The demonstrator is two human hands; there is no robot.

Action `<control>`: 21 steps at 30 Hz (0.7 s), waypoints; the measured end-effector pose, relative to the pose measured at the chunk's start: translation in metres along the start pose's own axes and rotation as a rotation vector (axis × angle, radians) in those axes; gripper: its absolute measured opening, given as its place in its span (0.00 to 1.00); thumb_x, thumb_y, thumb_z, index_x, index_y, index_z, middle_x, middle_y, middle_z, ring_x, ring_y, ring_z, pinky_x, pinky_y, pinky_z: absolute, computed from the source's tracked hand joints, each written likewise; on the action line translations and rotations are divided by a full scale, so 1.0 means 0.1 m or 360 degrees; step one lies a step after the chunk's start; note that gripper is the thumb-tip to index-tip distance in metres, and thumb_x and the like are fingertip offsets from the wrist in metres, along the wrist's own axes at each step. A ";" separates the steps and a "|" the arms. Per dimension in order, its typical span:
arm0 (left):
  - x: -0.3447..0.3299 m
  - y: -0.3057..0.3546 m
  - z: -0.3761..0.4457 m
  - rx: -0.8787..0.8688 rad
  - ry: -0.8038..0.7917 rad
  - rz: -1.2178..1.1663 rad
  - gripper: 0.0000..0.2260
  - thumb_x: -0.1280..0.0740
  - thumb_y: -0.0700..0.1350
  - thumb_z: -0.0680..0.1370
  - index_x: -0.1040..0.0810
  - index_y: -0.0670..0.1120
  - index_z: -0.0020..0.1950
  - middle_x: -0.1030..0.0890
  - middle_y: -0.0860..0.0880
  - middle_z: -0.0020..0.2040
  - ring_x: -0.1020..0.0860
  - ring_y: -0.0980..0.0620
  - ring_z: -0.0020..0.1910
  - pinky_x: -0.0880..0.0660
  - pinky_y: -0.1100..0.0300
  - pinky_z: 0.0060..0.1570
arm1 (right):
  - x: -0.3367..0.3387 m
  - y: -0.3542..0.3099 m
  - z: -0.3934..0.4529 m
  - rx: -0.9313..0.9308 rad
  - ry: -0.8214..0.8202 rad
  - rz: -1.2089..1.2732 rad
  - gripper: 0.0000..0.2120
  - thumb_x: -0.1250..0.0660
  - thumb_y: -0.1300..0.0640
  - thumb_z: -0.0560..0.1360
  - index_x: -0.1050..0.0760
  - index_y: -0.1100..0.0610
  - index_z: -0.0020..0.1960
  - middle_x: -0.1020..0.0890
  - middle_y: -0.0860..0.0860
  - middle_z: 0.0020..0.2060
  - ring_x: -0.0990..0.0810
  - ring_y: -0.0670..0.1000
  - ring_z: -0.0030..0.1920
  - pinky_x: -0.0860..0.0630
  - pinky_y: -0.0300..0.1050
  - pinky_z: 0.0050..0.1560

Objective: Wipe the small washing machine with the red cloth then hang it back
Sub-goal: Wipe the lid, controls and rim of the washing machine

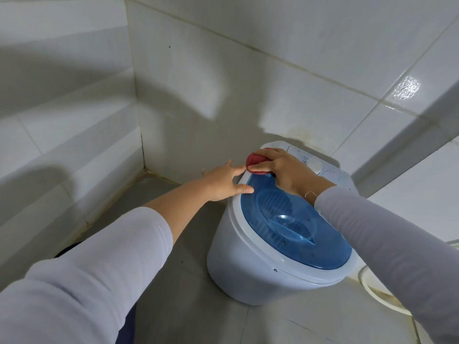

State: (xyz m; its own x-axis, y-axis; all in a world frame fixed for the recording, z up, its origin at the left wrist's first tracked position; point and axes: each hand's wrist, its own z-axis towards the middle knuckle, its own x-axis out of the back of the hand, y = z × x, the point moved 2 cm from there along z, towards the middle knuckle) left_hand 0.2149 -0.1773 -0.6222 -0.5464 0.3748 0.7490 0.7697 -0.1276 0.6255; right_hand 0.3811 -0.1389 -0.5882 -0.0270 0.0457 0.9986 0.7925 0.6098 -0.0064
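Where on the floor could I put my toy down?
Bare grey floor between the tiled corner and the small white washing machine. Crowded: its blue lid under both hands, and the white hose on its right.

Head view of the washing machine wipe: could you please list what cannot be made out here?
- Red cloth: mostly hidden under the right hand.
- Control panel markings: too small and partly behind that hand.
- Washing machine far side: turned away from the camera.
- Hanging spot for the cloth: outside the frame.
- White hose: cut off by the right sleeve and frame edge.
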 end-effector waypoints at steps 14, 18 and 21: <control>0.00 0.00 0.01 0.0050 -0.0070 0.0082 0.31 0.39 0.62 0.76 0.46 0.58 0.76 0.52 0.45 0.79 0.49 0.42 0.77 0.56 0.38 0.73 | 0.13 0.31 0.28 -0.0253 -0.0061 -0.0422 0.22 0.42 0.65 0.77 0.28 0.46 0.66 0.30 0.52 0.68 0.33 0.60 0.66 0.29 0.54 0.64; 0.00 -0.01 0.01 0.0063 -0.0078 0.0076 0.32 0.39 0.62 0.76 0.47 0.58 0.76 0.53 0.45 0.79 0.48 0.42 0.77 0.57 0.38 0.73 | 0.19 0.35 0.36 -0.0385 -0.0082 -0.0461 0.21 0.42 0.65 0.78 0.27 0.47 0.66 0.28 0.54 0.66 0.31 0.60 0.64 0.27 0.53 0.63; 0.00 -0.01 0.01 0.0067 -0.0084 0.0103 0.32 0.40 0.62 0.76 0.47 0.57 0.76 0.53 0.45 0.79 0.47 0.42 0.77 0.56 0.37 0.73 | 0.22 0.37 0.40 -0.0469 -0.0046 -0.0460 0.20 0.42 0.66 0.78 0.26 0.50 0.65 0.27 0.56 0.64 0.31 0.61 0.63 0.28 0.55 0.63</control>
State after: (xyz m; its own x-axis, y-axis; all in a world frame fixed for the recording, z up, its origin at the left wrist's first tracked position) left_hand 0.2143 -0.1757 -0.6229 -0.4781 0.4148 0.7742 0.8165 -0.1148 0.5658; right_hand 0.3854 -0.0830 -0.5682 -0.2878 -0.0698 0.9551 0.8903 0.3481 0.2937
